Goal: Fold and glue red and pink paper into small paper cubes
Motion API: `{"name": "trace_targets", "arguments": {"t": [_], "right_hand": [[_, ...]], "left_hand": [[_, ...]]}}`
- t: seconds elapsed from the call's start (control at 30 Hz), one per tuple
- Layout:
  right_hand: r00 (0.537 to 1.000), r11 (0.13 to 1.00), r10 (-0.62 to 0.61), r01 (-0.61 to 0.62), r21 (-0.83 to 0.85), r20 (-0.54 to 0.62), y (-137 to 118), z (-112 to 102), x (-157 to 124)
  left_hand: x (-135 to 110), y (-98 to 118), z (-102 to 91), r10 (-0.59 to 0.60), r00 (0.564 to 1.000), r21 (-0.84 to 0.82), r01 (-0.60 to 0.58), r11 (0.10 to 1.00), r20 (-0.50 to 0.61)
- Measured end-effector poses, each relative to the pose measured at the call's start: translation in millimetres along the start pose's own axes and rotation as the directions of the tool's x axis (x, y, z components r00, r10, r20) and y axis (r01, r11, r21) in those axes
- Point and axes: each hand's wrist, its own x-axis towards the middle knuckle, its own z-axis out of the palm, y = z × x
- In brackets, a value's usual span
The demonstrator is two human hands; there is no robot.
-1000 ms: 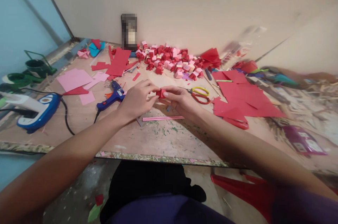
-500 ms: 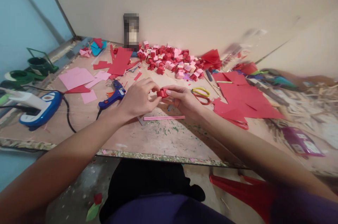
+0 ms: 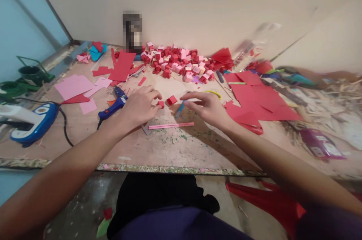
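Note:
My left hand (image 3: 141,106) pinches a small red paper piece (image 3: 160,104), box-like in shape, between thumb and fingers. Just right of it a little red paper box (image 3: 171,100) sits on the table, between my two hands. My right hand (image 3: 206,107) has its thumb and forefinger at the upper end of a slim blue pen-like tool (image 3: 180,109), which slants down toward the tabletop. Below the hands lie pink paper strips (image 3: 171,125) beside a thin grey metal-looking piece (image 3: 146,130). A blue glue gun (image 3: 113,107) rests beside my left wrist.
Red and pink paper cubes (image 3: 178,61) are heaped at the back. Yellow-handled scissors (image 3: 213,93) lie partly behind my right hand. Red sheets (image 3: 254,97) spread to the right, pink sheets (image 3: 72,85) to the left. A blue power strip (image 3: 35,129) stands at far left, its cable trailing.
My hands have moved apart. The red box that both held now stands on the table, a small red piece stays in my left hand, and my right hand has reached the blue tool.

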Motion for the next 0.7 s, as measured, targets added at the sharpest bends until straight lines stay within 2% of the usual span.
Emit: {"name": "trace_targets", "arguments": {"t": [0.1,0.2,0.27,0.33,0.4,0.43,0.5,0.57,0.7], "right_hand": [[0.998,0.984,0.044,-0.050,0.171,0.040,2,-4,-12],[0.990,0.867,0.127,-0.142,0.478,0.064,11,-5,-13],[0.989,0.816,0.130,-0.146,0.559,0.069,17,-7,-12],[0.999,0.899,0.041,-0.043,0.435,0.013,18,-9,-13],[0.983,0.974,-0.177,0.181,0.136,-0.040,17,-12,-17],[0.952,0.953,-0.304,0.303,-0.025,-0.024,16,-13,-19],[0.877,0.848,-0.479,0.477,-0.234,0.052,13,-15,-23],[0.847,0.789,-0.521,0.525,-0.318,0.106,10,-16,-27],[0.877,0.775,-0.466,0.470,-0.421,0.121,4,-16,-30]], "left_hand": [[-2,7,-2.1,0.121,0.992,-0.032,-0.122,0.992,-0.029],[-4,13,-5.1,0.202,0.979,-0.074,-0.202,0.977,-0.006],[-6,17,-7.4,0.253,0.965,-0.100,-0.246,0.964,0.068],[-8,21,-9.3,0.311,0.935,-0.108,-0.296,0.949,0.169],[-10,24,-9.9,0.369,0.892,-0.122,-0.349,0.929,0.262],[-12,25,-9.6,0.393,0.870,-0.138,-0.368,0.920,0.299],[-13,28,-8.0,0.416,0.837,-0.185,-0.374,0.909,0.356],[-14,29,-5.8,0.403,0.829,-0.222,-0.341,0.914,0.387],[-14,30,-3.2,0.367,0.842,-0.204,-0.308,0.929,0.395]]}}
